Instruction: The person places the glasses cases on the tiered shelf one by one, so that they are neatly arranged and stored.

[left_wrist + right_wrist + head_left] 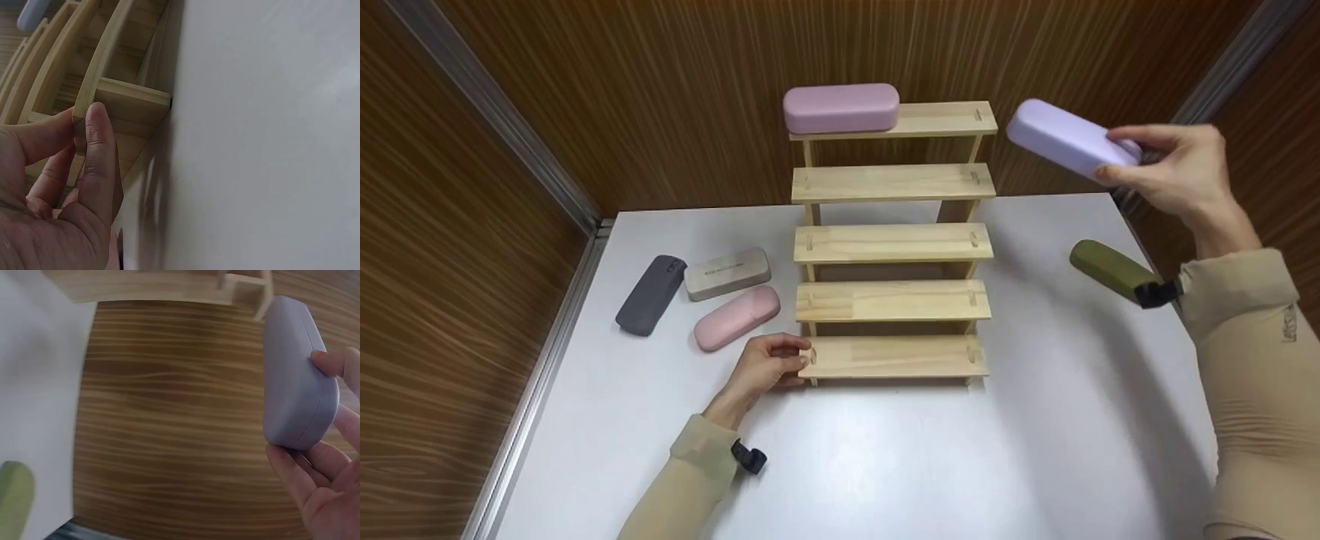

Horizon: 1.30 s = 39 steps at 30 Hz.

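My right hand [1185,169] grips a lavender glasses case [1069,139] by one end, holding it in the air to the right of the top step. In the right wrist view the seam of the lavender case [295,377] shows beside the thumb. My left hand [765,364] pinches the left end of the lowest step of a wooden tiered rack [892,244]; the left wrist view shows thumb and fingers on that board's end [84,107]. On the left part of the top step lies a mauve glasses case [841,107].
Left of the rack lie a dark grey case [651,295], a beige case [727,274] and a pink case [737,318] on the white table [885,457]. To the right, an olive green case [1110,270] lies near the table's edge. A wood-grain wall [682,97] stands behind.
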Motion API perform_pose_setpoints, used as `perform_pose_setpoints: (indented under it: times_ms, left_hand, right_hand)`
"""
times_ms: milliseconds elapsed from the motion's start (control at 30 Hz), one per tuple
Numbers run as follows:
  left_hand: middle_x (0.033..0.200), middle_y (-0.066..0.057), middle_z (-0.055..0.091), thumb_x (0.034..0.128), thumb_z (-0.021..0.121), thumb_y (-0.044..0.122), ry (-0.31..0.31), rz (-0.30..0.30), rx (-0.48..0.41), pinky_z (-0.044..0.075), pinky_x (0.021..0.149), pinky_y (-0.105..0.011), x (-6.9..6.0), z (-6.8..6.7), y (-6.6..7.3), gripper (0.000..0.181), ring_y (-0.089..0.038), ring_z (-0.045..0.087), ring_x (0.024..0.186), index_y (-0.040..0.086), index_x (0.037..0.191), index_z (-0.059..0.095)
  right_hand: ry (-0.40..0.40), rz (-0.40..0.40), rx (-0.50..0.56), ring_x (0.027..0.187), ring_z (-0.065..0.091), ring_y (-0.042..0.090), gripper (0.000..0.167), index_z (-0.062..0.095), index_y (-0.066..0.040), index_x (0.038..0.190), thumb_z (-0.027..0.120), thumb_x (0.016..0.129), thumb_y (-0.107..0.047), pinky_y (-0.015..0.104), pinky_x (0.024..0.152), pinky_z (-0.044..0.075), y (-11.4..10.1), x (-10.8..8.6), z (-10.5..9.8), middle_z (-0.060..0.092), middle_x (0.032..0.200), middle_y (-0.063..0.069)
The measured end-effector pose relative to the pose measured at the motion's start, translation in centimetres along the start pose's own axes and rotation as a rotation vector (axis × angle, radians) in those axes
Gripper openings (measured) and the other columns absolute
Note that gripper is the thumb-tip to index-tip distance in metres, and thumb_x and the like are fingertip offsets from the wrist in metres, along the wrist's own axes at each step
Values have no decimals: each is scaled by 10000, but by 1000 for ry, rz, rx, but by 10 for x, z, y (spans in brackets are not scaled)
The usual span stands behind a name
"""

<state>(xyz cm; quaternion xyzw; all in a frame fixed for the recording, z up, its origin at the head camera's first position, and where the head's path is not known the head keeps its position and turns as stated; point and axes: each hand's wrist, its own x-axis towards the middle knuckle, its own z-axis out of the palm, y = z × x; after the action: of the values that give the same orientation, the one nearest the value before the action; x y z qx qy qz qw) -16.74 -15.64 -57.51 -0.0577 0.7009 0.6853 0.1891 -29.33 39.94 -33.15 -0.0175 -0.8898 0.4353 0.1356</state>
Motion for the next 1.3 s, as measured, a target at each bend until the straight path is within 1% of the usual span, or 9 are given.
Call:
perform_pose_setpoints:
  times_ms: [233, 367, 567, 667, 833, 933, 1000, 1133, 1300]
  left_hand:
    - [1041, -35, 795, 974, 785, -37, 11, -17, -6, 707, 712, -256, -2, 3, 2, 301, -100, 757, 840, -46, 1274, 777]
    - [1040, -41, 798, 970, 780, -43, 21, -16, -1, 706, 709, -254, -2, 2, 2, 305, -100, 761, 831, -43, 1275, 777]
    - [1063, -62, 804, 969, 775, -46, 20, -17, 2, 712, 725, -268, -1, 3, 0, 321, -107, 765, 841, -52, 1290, 767]
    - [1063, -60, 806, 971, 781, -39, 17, -7, 4, 710, 720, -263, -1, 3, -1, 310, -100, 757, 841, -57, 1280, 767]
    - [1053, -50, 809, 969, 780, -44, 7, 2, 0, 705, 704, -255, -2, 5, -1, 304, -97, 749, 823, -68, 1271, 765]
    - [1059, -50, 807, 967, 775, -46, 3, 4, -1, 709, 712, -263, -2, 5, -1, 311, -102, 747, 833, -69, 1277, 763]
    - [1064, -47, 808, 966, 776, -47, 1, 5, -3, 711, 718, -267, -2, 5, 0, 315, -102, 748, 843, -69, 1279, 762]
    - [1072, -32, 806, 969, 787, -46, -6, 4, -9, 709, 715, -261, -3, 6, 1, 307, -93, 739, 866, -66, 1274, 765]
    - [1040, -6, 799, 969, 783, -52, -16, -1, -13, 706, 707, -257, -3, 8, 1, 305, -88, 730, 861, -68, 1272, 766]
  right_hand:
    - [-97, -87, 48, 882, 684, -26, 490, 857, -122, 1279, 976, 809, -47, 36, 766, 547, -37, 28, 8, 757, 940, -288]
    - [-150, -136, 39, 928, 673, -5, 488, 850, -117, 1289, 958, 821, -27, 44, 760, 551, -52, 46, 20, 754, 980, -283]
    - [-223, -173, 52, 936, 687, 3, 496, 844, -108, 1299, 931, 826, 12, 56, 770, 561, -67, 73, 44, 767, 1001, -252]
    - [-247, -174, 36, 963, 683, 13, 498, 837, -109, 1316, 917, 840, 16, 65, 802, 553, -70, 82, 54, 762, 1036, -231]
    - [-286, -127, -24, 1058, 662, 46, 510, 815, -148, 1373, 894, 886, -21, 71, 864, 537, -72, 91, 67, 762, 1166, -163]
    - [-302, -110, -30, 1089, 671, 56, 521, 810, -160, 1386, 894, 888, -28, 75, 886, 536, -72, 96, 74, 776, 1235, -110]
    - [-311, -104, -22, 1094, 674, 58, 528, 810, -163, 1388, 893, 886, -22, 77, 889, 537, -72, 99, 77, 780, 1242, -107]
    - [-316, -102, 8, 1049, 677, 53, 532, 820, -137, 1364, 879, 861, 25, 81, 858, 550, -70, 104, 81, 788, 1160, -148]
    - [-323, -91, -9, 1072, 670, 69, 539, 812, -151, 1383, 875, 876, 20, 84, 864, 552, -68, 103, 82, 784, 1226, -96]
